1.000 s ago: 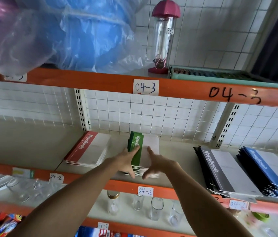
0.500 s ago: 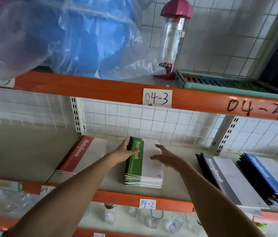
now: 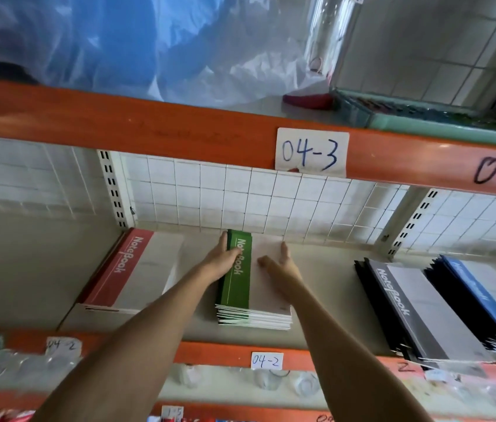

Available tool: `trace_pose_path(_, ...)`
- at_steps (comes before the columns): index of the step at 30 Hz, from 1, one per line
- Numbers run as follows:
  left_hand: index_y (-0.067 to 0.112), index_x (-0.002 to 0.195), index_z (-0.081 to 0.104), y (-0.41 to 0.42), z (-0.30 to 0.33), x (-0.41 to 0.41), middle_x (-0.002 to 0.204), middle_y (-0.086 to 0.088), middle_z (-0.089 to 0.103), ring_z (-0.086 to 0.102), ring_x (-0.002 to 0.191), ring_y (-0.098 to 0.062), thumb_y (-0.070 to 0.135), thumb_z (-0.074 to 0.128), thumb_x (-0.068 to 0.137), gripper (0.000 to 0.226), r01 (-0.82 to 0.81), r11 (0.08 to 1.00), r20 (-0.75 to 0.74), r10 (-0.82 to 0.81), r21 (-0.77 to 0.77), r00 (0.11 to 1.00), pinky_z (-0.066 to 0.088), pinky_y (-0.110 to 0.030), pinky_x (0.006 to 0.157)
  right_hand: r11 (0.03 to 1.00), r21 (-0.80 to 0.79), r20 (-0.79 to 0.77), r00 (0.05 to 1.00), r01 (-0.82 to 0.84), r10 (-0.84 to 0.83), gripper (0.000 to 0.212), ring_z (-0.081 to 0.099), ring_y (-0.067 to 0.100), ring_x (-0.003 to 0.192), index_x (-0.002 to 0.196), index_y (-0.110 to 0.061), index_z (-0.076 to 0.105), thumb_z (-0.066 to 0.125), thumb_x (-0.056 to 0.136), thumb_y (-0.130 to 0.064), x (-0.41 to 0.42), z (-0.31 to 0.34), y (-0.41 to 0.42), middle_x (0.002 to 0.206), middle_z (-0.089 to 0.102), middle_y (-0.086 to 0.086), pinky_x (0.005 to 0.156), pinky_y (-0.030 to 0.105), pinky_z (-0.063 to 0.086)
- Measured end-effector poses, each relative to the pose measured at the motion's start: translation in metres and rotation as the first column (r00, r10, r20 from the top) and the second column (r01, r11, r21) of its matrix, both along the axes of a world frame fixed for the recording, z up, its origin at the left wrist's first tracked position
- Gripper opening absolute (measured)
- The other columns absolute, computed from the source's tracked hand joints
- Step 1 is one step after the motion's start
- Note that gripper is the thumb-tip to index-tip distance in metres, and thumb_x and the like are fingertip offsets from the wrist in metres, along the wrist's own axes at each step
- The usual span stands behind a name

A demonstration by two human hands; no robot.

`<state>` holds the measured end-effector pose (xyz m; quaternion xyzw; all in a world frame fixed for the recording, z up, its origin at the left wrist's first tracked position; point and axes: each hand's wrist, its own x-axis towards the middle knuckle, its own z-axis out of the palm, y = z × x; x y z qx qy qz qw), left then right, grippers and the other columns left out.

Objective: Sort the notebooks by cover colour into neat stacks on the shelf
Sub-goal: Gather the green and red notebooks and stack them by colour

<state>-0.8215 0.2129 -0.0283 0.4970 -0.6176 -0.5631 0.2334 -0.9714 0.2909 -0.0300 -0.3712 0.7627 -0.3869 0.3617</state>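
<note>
1. Two hands work the green stack [image 3: 248, 287] at the centre of the frame. Since a second ago, that stack has travelled from the front lip of the shelf [image 3: 326, 303] to a position deep against the wire grid [image 3: 240, 202] at the back.
2. The left hand [image 3: 222, 258] now lies along the left, green-spine side of the stack, fingers straight and pointing toward the back, thumb over the top cover. It presses; it does not curl round anything.
3. The right hand [image 3: 280, 263] lies flat on the white part of the top cover, fingers spread moderately and extended, holding nothing. Half a second ago it hovered slightly further from the back edge.
4. Meaning for the task: the push-back of the green stack appears complete or nearly so. The front edges of the lower notebooks still fan out unevenly toward the lower centre, so squaring is judged unfinished.
5. Other stacks, by place in the frame:
   - red stack [image 3: 132, 269], centre left, unchanged.
   - grey stack [image 3: 411, 306], lower right, leaning and splayed at its front edge.
   - blue stack [image 3: 484, 300], far right, just beside the grey one and likewise splayed.
6. Judgement: colours are separated already; neatening of the grey and blue stacks likely remains.
</note>
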Motion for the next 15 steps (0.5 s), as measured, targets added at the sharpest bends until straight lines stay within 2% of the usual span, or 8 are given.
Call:
trace_pose_path(4,0.031,0.157,-0.003,0.004,0.001,0.002,0.137,-0.014,0.056,0.063,0.11,-0.031,0.024,0.049,0.102,0.076,0.043,0.995,-0.085,-0.035,0.089,0.996,0.052,-0.045,0.095,0.999,0.048,0.018,1.0,-0.021,0.02,0.089,0.067,0.033,0.094,0.145,-0.036,0.025,0.065,0.067,-0.047,-0.009,-0.001,-0.004,0.116,0.063,0.014,0.083,0.045,0.059)
trace_pose_path(6,0.026,0.157,0.0,0.004,0.002,0.003,0.14,-0.015,0.052,0.06,0.113,-0.031,0.019,0.048,0.103,0.073,0.075,0.994,-0.117,-0.065,0.083,0.991,0.049,-0.043,0.098,0.997,0.066,0.055,0.997,-0.051,0.047,0.092,0.068,0.032,0.092,0.143,-0.034,0.025,0.073,0.065,-0.046,-0.015,0.002,-0.006,0.116,0.063,0.014,0.081,0.044,0.059)
trace_pose_path(8,0.021,0.156,0.009,-0.001,0.001,0.003,0.133,-0.014,0.054,0.061,0.104,-0.026,0.012,0.049,0.102,0.068,0.066,0.996,-0.134,-0.056,0.067,0.989,0.051,-0.037,0.09,0.998,0.021,0.136,0.989,-0.064,0.061,0.086,0.067,0.027,0.094,0.143,-0.024,0.028,0.079,0.075,-0.036,-0.018,0.007,-0.005,0.119,0.062,0.013,0.078,0.037,0.059)
trace_pose_path(9,0.019,0.157,0.012,-0.004,0.001,0.002,0.13,-0.011,0.053,0.061,0.099,-0.024,0.008,0.048,0.101,0.067,0.037,0.997,-0.158,-0.027,0.064,0.987,0.052,-0.034,0.082,0.998,-0.025,0.174,0.983,-0.06,0.064,0.08,0.064,0.023,0.1,0.146,-0.019,0.028,0.076,0.083,-0.029,-0.02,0.007,-0.006,0.126,0.059,0.012,0.079,0.032,0.056)
trace_pose_path(11,0.022,0.158,0.011,-0.009,-0.001,-0.002,0.131,-0.009,0.049,0.06,0.092,-0.021,0.005,0.044,0.102,0.067,-0.028,0.997,-0.216,0.043,0.071,0.975,0.051,-0.027,0.068,0.993,-0.107,0.197,0.978,-0.054,0.074,0.071,0.052,0.018,0.119,0.153,-0.014,0.024,0.064,0.094,-0.019,-0.024,0.006,-0.006,0.143,0.045,0.005,0.091,0.023,0.044)
trace_pose_path(12,0.024,0.158,0.012,-0.01,-0.003,-0.004,0.13,-0.01,0.049,0.061,0.087,-0.021,0.006,0.042,0.103,0.065,-0.048,0.996,-0.232,0.064,0.074,0.971,0.051,-0.024,0.061,0.991,-0.128,0.213,0.974,-0.045,0.072,0.071,0.048,0.018,0.124,0.155,-0.016,0.021,0.061,0.096,-0.018,-0.023,0.004,-0.007,0.146,0.04,0.001,0.095,0.024,0.041)
trace_pose_path(13,0.024,0.157,0.014,-0.011,-0.006,-0.007,0.13,-0.012,0.051,0.06,0.08,-0.02,0.006,0.041,0.103,0.063,-0.063,0.995,-0.238,0.08,0.08,0.968,0.05,-0.022,0.054,0.99,-0.134,0.248,0.966,-0.032,0.065,0.073,0.051,0.021,0.123,0.157,-0.02,0.019,0.06,0.096,-0.017,-0.023,0.002,-0.007,0.149,0.04,0.004,0.096,0.029,0.044)
trace_pose_path(15,0.022,0.155,0.021,-0.014,-0.013,-0.01,0.132,-0.019,0.054,0.06,0.077,-0.02,0.006,0.042,0.103,0.058,-0.086,0.993,-0.254,0.105,0.085,0.961,0.049,-0.022,0.051,0.992,-0.123,0.331,0.943,0.005,0.036,0.075,0.062,0.026,0.101,0.157,-0.027,0.016,0.057,0.097,-0.013,-0.02,-0.003,-0.007,0.141,0.051,0.014,0.083,0.036,0.054)
